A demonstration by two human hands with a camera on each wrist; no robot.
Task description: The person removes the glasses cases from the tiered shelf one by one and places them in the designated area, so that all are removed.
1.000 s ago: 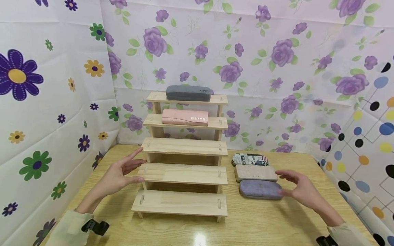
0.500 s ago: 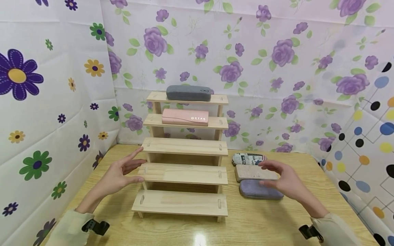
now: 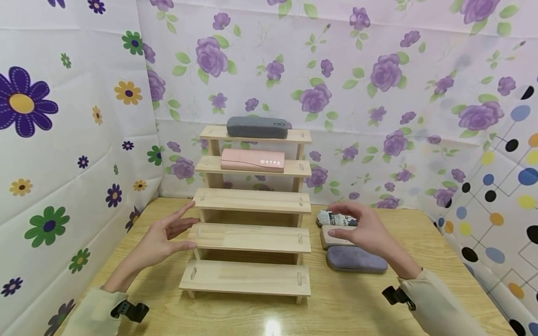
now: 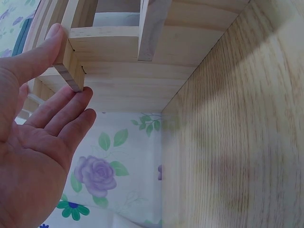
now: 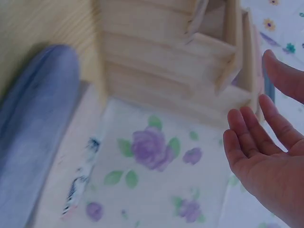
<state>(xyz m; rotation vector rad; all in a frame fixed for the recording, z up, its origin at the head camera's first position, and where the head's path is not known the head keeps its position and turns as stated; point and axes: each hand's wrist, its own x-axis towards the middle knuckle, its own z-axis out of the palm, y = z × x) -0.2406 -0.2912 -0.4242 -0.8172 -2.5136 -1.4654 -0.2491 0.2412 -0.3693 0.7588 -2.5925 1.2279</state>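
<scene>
My left hand (image 3: 161,238) holds the left end of a stepped wooden rack (image 3: 254,236); in the left wrist view, thumb (image 4: 45,50) and fingertips meet opposite edges of one step's end. My right hand (image 3: 367,232) hovers right of the rack with thumb and fingers spread and nothing between them. Behind and below it lie a newsprint-patterned case (image 3: 328,218) and a beige glasses case (image 3: 329,237), both partly hidden. Nearer lies a purple-blue glasses case (image 3: 353,259). A pink glasses case (image 3: 252,160) sits on the second step from the top, a grey-blue one (image 3: 256,127) on the top.
The rack stands on a wood-grain table (image 3: 336,308). Rose-patterned cloth (image 3: 260,74) hangs close behind it. More printed cloth rises on the left (image 3: 84,140) and a dotted cloth (image 3: 500,210) on the right. Both wrists wear black cameras.
My right hand has moved left, away from the right ends of the cases on the table, to above them near the rack. The left hand and the cases stay put.
</scene>
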